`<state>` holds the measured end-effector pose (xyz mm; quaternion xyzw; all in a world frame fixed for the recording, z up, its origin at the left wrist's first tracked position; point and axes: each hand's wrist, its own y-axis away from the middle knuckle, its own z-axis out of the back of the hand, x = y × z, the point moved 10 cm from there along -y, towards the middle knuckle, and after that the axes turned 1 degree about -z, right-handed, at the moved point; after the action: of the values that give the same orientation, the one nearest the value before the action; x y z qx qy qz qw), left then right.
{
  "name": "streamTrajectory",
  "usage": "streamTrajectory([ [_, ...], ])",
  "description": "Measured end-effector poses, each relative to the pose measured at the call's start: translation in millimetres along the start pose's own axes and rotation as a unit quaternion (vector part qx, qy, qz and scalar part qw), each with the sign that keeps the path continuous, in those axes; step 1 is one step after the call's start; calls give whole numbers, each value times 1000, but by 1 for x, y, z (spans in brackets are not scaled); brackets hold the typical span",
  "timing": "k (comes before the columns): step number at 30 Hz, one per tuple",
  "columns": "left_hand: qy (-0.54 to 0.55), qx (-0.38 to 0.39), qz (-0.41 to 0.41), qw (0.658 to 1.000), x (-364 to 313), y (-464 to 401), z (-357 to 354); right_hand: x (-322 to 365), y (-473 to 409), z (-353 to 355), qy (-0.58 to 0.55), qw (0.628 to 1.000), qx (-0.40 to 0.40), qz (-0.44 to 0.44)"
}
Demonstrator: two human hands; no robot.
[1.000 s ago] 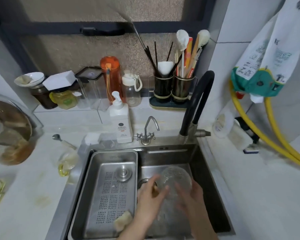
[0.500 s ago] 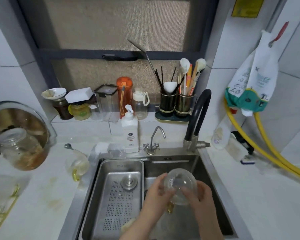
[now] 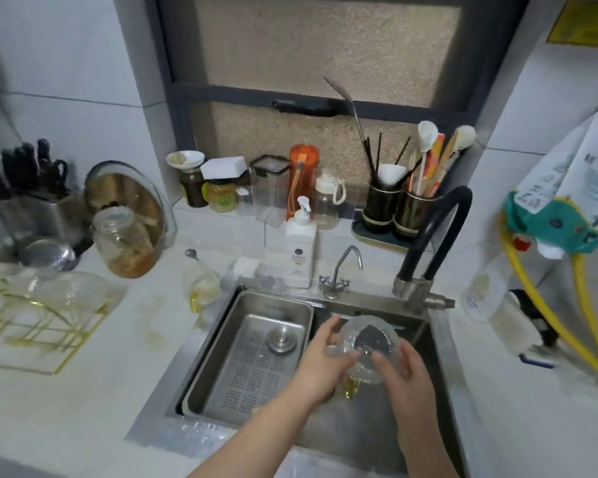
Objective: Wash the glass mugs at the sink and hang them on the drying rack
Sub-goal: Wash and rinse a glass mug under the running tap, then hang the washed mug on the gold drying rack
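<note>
rinsing a mug [image 3: 368,346] over the sink [image 3: 439,336]
left hand [image 3: 325,360] grips its rim, right hand [image 3: 403,369] its side; turn slowly, wet glass slips.

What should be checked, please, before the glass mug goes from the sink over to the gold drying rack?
1. Grip: left hand and right hand both on the glass mug: ok.
2. Mug over the sink, not the counter: ok.
3. Suds rinsed off: cannot tell.
4. Water running from black faucet: cannot tell.
5. Free hook on the gold drying rack: cannot tell; glassware already sits there.
6. Path left past the strainer tray: ok.
</note>
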<state>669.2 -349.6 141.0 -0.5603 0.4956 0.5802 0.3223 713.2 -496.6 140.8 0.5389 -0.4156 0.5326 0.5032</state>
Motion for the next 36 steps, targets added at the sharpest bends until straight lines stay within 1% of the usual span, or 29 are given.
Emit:
streamTrajectory([
  [3,12,-24,-7,1000,-4,11,28,11,6,-29,5,999,37,23],
  [6,22,-65,-25,997,-11,26,75,17,17,-67,-12,998,60,20],
  [8,28,-102,-38,994,-19,39,112,23,26,-104,-27,995,98,16],
  [11,22,-171,-67,983,-30,60,174,29,43,-165,-8,987,159,28],
  [14,19,-226,-79,971,-38,82,236,34,63,-226,-6,979,199,28],
  [19,74,-274,-77,956,-44,122,338,31,98,-332,-33,970,240,7],
  [25,50,-345,-92,933,-50,175,469,30,158,-460,-24,957,289,-3],
  [28,42,-380,-89,920,-48,199,524,26,184,-508,-23,954,297,-12],
  [31,36,-417,-89,904,-47,220,570,26,205,-549,-12,946,324,-12],
  [36,46,-453,-88,886,-43,234,624,29,221,-604,46,926,373,9],
])
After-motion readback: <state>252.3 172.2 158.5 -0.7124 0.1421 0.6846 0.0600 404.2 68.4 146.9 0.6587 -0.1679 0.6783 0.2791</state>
